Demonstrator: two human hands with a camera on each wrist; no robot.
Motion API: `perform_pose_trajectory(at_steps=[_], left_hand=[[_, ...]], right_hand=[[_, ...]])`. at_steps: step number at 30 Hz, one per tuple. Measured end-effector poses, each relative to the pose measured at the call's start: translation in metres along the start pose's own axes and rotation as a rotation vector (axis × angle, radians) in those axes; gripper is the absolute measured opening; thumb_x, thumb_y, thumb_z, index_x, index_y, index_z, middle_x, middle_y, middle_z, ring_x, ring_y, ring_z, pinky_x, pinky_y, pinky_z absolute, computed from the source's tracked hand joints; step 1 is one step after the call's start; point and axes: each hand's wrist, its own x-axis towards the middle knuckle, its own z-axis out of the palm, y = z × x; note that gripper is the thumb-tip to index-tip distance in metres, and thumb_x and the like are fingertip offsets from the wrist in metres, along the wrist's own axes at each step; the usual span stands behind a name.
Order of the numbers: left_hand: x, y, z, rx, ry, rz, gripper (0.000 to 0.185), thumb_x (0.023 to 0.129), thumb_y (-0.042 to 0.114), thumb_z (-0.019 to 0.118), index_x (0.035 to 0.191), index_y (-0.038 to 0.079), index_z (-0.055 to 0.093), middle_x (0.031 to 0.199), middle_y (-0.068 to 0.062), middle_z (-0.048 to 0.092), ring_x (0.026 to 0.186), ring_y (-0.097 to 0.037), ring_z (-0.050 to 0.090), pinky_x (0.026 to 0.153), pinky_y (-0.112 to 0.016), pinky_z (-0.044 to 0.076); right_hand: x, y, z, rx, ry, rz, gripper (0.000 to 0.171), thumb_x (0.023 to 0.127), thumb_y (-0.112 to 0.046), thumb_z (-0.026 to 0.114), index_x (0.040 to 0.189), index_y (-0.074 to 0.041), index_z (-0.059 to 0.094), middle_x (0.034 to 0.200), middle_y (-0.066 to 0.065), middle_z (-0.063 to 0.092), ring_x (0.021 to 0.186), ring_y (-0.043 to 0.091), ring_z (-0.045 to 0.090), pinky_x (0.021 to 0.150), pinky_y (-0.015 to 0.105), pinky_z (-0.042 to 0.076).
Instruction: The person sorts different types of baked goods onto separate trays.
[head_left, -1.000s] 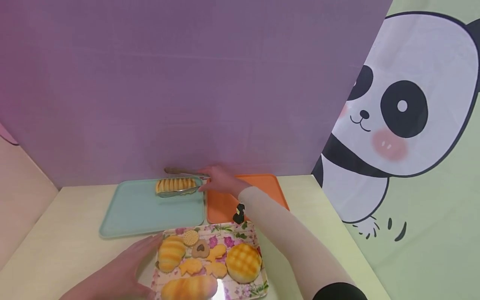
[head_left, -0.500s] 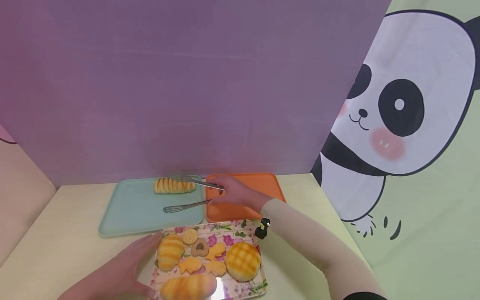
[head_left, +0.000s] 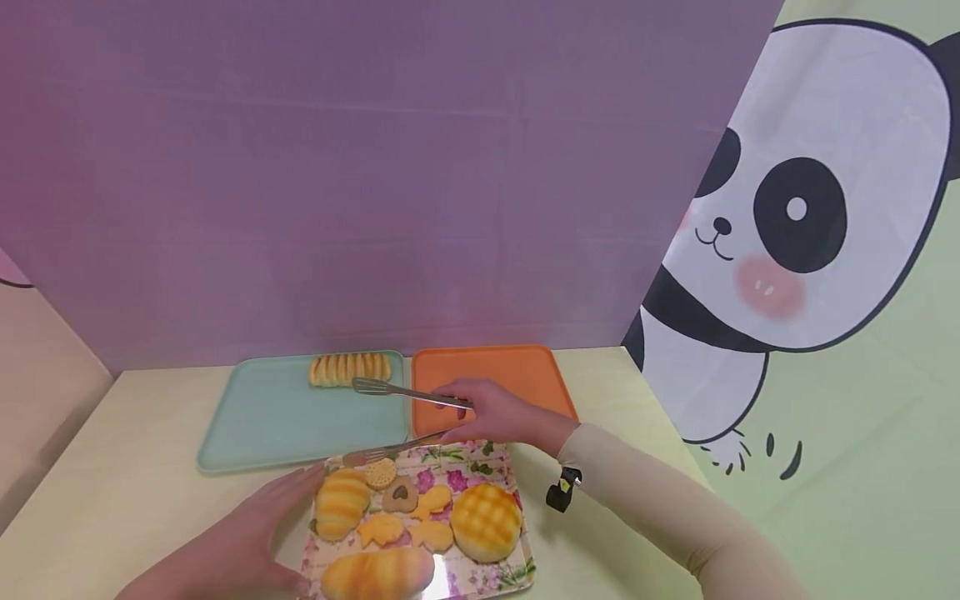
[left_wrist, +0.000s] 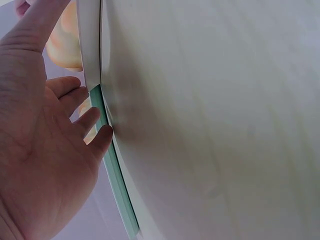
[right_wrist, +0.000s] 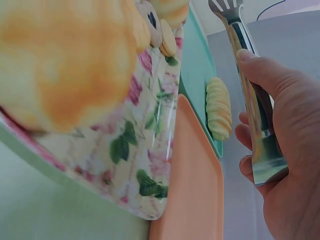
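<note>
My right hand (head_left: 487,412) grips a pair of metal tongs (head_left: 412,396), their two arms spread apart with nothing between them. One tong tip overlaps the teal tray's lower right, and the other overlaps the floral tray's back edge in the head view. A ridged bread roll (head_left: 349,370) lies at the back right of the teal tray (head_left: 277,417). My left hand (head_left: 240,533) rests at the left edge of the floral tray (head_left: 517,575), thumb and fingers spread. In the right wrist view the tongs (right_wrist: 250,85) lie between thumb and curled fingers.
The floral tray carries a checked round bun (head_left: 486,522), a striped bun (head_left: 342,504), a long roll (head_left: 378,573) and several biscuits (head_left: 381,529). An orange tray (head_left: 495,367) stands beside the teal one. A purple backdrop (head_left: 375,208) rises behind the table.
The tongs have released the ridged bread roll, leaving it on the teal tray. My right hand has drawn the spread tongs back toward me and rightward. My left hand stays put.
</note>
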Motion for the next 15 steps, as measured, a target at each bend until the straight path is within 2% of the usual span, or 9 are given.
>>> perform_pose_trajectory(at_steps=[1, 4, 7, 9, 12, 15], left_hand=[[0.001, -0.013, 0.004, -0.012, -0.013, 0.054, 0.070, 0.117, 0.023, 0.045, 0.174, -0.002, 0.014, 0.183, 0.003, 0.026, 0.164, -0.007, 0.028, 0.131, -0.024, 0.025], [0.007, -0.034, 0.012, -0.047, -0.005, 0.170, 0.064, 0.118, 0.018, 0.040, 0.177, 0.008, 0.016, 0.181, 0.008, 0.027, 0.162, -0.004, 0.029, 0.129, -0.022, 0.025], [0.012, -0.041, 0.017, -0.032, -0.006, 0.214, 0.063, 0.118, 0.011, 0.038, 0.177, 0.011, 0.017, 0.180, 0.009, 0.028, 0.161, -0.003, 0.030, 0.128, -0.022, 0.027], [0.010, -0.036, 0.012, 0.029, 0.012, 0.211, 0.066, 0.116, 0.012, 0.044, 0.176, 0.004, 0.016, 0.182, 0.006, 0.026, 0.163, -0.005, 0.028, 0.129, -0.022, 0.025], [0.007, -0.020, 0.000, 0.098, -0.029, 0.173, 0.073, 0.111, 0.006, 0.053, 0.170, -0.012, 0.013, 0.183, -0.004, 0.025, 0.165, -0.011, 0.029, 0.131, -0.027, 0.027], [0.007, 0.016, -0.012, 0.141, -0.034, 0.038, 0.087, 0.102, 0.005, 0.066, 0.167, -0.018, 0.012, 0.181, -0.017, 0.026, 0.165, -0.019, 0.033, 0.132, -0.030, 0.029]], right_hand=[[-0.003, -0.001, 0.000, -0.001, -0.005, -0.005, 0.069, 0.095, -0.036, 0.090, 0.154, -0.011, 0.064, 0.128, 0.011, 0.073, 0.099, 0.025, 0.063, 0.074, 0.027, 0.052], [-0.011, -0.001, 0.003, 0.000, -0.011, -0.010, 0.069, 0.095, -0.035, 0.091, 0.154, -0.011, 0.064, 0.124, 0.012, 0.072, 0.096, 0.031, 0.062, 0.069, 0.025, 0.048], [-0.018, -0.003, 0.004, -0.002, -0.008, -0.010, 0.070, 0.094, -0.036, 0.091, 0.154, -0.012, 0.064, 0.119, 0.009, 0.072, 0.093, 0.030, 0.061, 0.067, 0.025, 0.046], [-0.023, -0.006, 0.004, -0.005, -0.006, -0.009, 0.070, 0.094, -0.036, 0.092, 0.153, -0.012, 0.065, 0.117, 0.007, 0.072, 0.092, 0.024, 0.061, 0.068, 0.025, 0.048], [-0.029, -0.008, 0.006, 0.013, -0.007, -0.009, 0.071, 0.093, -0.036, 0.093, 0.153, -0.012, 0.065, 0.118, 0.010, 0.072, 0.092, 0.016, 0.063, 0.071, 0.025, 0.052], [-0.033, -0.012, 0.007, 0.022, -0.016, -0.008, 0.073, 0.092, -0.037, 0.093, 0.154, -0.013, 0.064, 0.120, 0.012, 0.073, 0.091, 0.013, 0.063, 0.071, 0.025, 0.055]])
